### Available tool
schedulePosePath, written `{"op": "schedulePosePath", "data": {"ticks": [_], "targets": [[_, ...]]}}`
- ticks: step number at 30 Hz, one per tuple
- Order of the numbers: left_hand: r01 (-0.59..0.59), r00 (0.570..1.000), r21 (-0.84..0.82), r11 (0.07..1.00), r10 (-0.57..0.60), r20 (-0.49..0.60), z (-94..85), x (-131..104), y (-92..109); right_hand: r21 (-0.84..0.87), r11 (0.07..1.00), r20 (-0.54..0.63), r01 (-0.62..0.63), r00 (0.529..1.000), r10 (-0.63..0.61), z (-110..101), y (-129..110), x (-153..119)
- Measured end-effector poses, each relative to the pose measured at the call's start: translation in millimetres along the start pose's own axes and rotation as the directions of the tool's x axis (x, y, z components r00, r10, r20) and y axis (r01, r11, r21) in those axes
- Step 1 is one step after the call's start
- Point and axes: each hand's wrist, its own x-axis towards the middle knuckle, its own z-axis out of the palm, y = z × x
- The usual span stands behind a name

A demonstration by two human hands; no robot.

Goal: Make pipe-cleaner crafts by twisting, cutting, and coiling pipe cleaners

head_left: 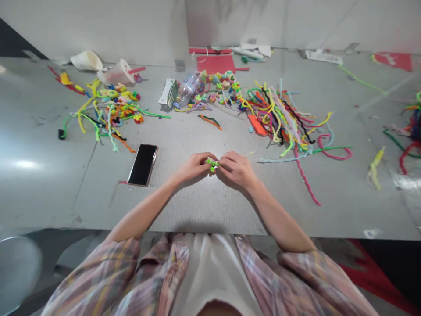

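Note:
Between my two hands is a small bright green pipe cleaner piece (212, 164), bent into loops, just above the middle of the grey table (210, 206). My left hand (197, 166) pinches its left side, fingers closed. On the other side, my right hand (236, 167) has its fingertips pressed together at the right end of the green piece. The fingers hide part of it, so its full shape does not show. An orange and dark green pair of pipe cleaners (210, 122) lies farther back on the table.
A black phone (143, 165) lies left of my hands. Back right is a heap of colourful pipe cleaners (279, 114); another pile (115, 105) lies back left. A plastic bottle (190, 89), small box (168, 93) and cups (87, 60) stand or lie toward the back panel.

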Motion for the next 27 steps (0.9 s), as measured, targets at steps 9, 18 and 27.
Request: {"op": "schedulePosePath", "data": {"ticks": [9, 18, 27], "targets": [[0.001, 1.000, -0.034, 0.999, -0.001, -0.005, 15.0, -7.8, -2.1, 0.031, 0.999, -0.156, 0.014, 0.988, -0.009, 12.2, 0.2, -0.9], [-0.058, 0.983, -0.152, 0.987, 0.029, -0.183, 17.2, -8.1, -7.3, 0.060, 0.998, -0.158, -0.032, 0.987, 0.041, 10.9, 1.2, -2.4], [-0.095, 0.963, -0.108, 0.990, 0.064, -0.260, 19.2, -4.6, -6.7, 0.066, 0.987, -0.247, -0.147, 0.956, 0.159, 17.6, -14.9, -0.3]]}}
